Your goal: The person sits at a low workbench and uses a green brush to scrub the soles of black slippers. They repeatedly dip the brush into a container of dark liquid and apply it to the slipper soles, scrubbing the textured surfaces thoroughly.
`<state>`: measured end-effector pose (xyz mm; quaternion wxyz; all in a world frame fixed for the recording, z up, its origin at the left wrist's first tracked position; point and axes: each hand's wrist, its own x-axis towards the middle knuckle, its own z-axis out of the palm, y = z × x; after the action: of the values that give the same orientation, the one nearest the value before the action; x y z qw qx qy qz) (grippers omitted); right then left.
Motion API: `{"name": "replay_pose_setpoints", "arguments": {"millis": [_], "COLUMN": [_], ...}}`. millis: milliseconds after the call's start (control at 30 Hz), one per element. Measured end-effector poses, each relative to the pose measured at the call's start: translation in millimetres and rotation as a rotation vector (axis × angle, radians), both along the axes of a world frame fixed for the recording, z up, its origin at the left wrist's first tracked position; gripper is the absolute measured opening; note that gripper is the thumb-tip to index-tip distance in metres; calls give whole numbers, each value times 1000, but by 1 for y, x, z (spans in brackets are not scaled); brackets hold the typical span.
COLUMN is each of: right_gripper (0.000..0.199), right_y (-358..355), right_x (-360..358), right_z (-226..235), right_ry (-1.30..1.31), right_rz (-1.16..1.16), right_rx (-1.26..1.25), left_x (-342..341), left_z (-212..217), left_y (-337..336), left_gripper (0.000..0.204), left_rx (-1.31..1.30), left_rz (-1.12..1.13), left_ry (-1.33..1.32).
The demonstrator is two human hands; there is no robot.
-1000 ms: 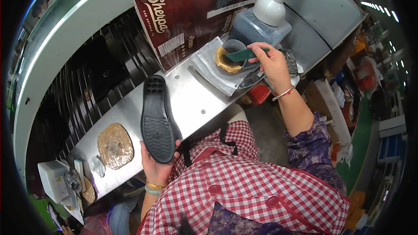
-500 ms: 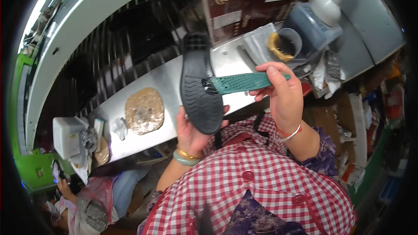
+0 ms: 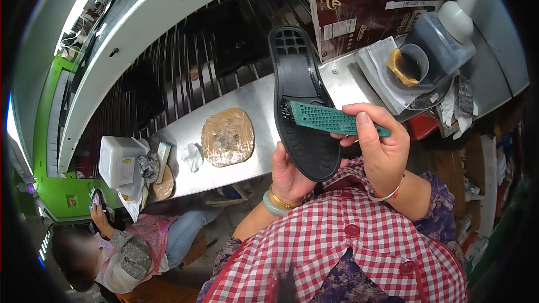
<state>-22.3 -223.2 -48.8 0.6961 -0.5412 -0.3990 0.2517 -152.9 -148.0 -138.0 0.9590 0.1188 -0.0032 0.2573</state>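
A long black shoe sole [image 3: 296, 76] is held up over the bench edge, its square-patterned end pointing away. My left hand [image 3: 293, 179] grips its near end from below, thumb at the left edge and fingers mostly hidden underneath. In my right hand [image 3: 383, 148], pinched between thumb and fingers, is a green brush [image 3: 328, 119] with a grid-textured handle. Its bristles touch the sole's middle, near the left edge, where the surface looks wet and shiny.
On the metal bench [image 3: 261, 109] lie a round brown wrapped pad [image 3: 227, 137] and crumpled paper [image 3: 192, 157]. Dark slats [image 3: 185, 50] run behind. At right stand a cup of dark liquid [image 3: 412, 64], a nozzle bottle [image 3: 441, 39] and a maroon box [image 3: 365, 11]. Another person [image 3: 135, 247] sits lower left.
The brush tip has crossed from the sole's right edge to its left side, and the handle now slopes down to the right. The whole view has shifted, with things appearing farther right.
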Motion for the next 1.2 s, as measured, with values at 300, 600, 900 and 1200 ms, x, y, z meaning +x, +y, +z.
{"name": "replay_pose_setpoints", "arguments": {"millis": [300, 600, 900, 1200], "right_gripper": [21, 21, 19, 20], "right_y": [1, 2, 8, 12], "right_x": [1, 14, 34, 54], "right_z": [1, 10, 30, 51], "right_ry": [-53, -173, -108, -71], "right_rz": [-41, -50, -87, -56], "right_rx": [18, 70, 139, 127], "left_x": [2, -1, -6, -7], "left_z": [5, 15, 6, 14], "left_y": [-1, 1, 2, 3], "left_gripper": [79, 92, 97, 102], "left_rx": [122, 246, 232, 280], "left_rz": [-5, -54, -182, -257], "left_ry": [32, 157, 110, 163]}}
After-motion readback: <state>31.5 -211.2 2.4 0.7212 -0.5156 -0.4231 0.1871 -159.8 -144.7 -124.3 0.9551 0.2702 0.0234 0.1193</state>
